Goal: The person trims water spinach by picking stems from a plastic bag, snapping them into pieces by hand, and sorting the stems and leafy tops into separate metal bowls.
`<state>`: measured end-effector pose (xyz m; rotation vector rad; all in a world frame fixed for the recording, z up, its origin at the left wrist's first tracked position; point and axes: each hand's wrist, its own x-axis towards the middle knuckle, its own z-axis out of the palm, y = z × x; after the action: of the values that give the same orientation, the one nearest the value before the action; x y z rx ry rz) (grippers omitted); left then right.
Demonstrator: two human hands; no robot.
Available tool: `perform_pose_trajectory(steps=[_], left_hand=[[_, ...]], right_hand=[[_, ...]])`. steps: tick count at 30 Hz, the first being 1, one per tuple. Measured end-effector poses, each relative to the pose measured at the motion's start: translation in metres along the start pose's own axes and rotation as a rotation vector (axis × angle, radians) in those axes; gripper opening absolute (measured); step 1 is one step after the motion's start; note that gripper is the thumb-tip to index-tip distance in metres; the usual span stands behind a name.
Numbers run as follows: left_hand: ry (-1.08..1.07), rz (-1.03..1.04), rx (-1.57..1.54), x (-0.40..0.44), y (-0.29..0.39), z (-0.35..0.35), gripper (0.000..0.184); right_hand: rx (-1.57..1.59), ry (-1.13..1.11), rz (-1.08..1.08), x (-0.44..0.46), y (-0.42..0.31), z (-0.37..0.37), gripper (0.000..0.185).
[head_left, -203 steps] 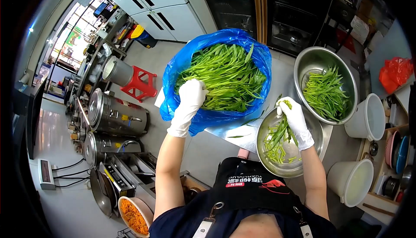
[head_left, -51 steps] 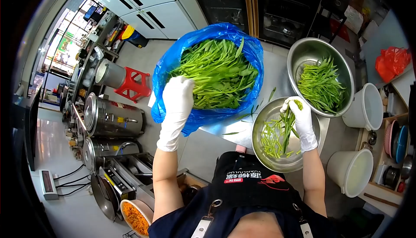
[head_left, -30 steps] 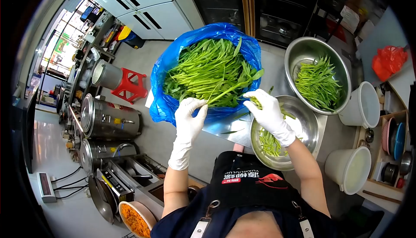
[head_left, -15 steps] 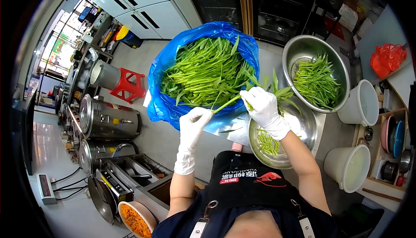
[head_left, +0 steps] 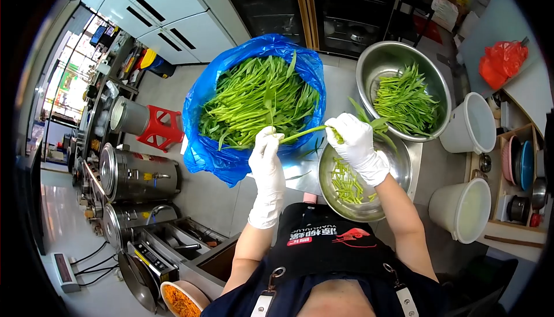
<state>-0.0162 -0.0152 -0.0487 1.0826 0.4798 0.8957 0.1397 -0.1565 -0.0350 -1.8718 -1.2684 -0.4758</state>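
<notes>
A green stem of water spinach (head_left: 303,134) stretches between my two white-gloved hands. My left hand (head_left: 266,158) pinches one end of it, in front of the blue plastic bag (head_left: 202,158) full of leafy greens. Fingers closed round the other part, my right hand (head_left: 350,144) is above the near edge of a steel bowl (head_left: 398,193), with leaves trailing out past it. Short cut-length stem pieces (head_left: 346,183) lie in that bowl. Behind it, a larger steel basin (head_left: 369,66) holds a heap of leafy stems (head_left: 407,99).
Two white buckets (head_left: 461,210) stand on the right beside a shelf of pans. At left are a red stool (head_left: 160,128) and large steel pots (head_left: 141,173). A bowl of orange shreds (head_left: 182,301) sits at the lower left. The bag and bowls rest on a metal table (head_left: 340,89).
The camera view has shifted slightly, so the scene sits further left. My left hand has come up and closer to the right hand; both still grip the stem.
</notes>
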Motion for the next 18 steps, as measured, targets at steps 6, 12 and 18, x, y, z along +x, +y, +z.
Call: perform_pose_trajectory(steps=[6, 12, 18], left_hand=[[-0.14, 0.028, 0.269, -0.009, 0.019, -0.015, 0.009], [-0.436, -0.21, 0.897, -0.029, -0.041, -0.055, 0.014], [-0.422, -0.135, 1.479, -0.033, -0.08, -0.053, 0.032]], right_hand=[[0.191, 0.148, 0.464, -0.024, 0.07, -0.028, 0.008], [0.412, 0.212, 0.726, -0.02, 0.076, -0.059, 0.012], [0.47, 0.015, 0.719, -0.02, 0.061, -0.054, 0.014]])
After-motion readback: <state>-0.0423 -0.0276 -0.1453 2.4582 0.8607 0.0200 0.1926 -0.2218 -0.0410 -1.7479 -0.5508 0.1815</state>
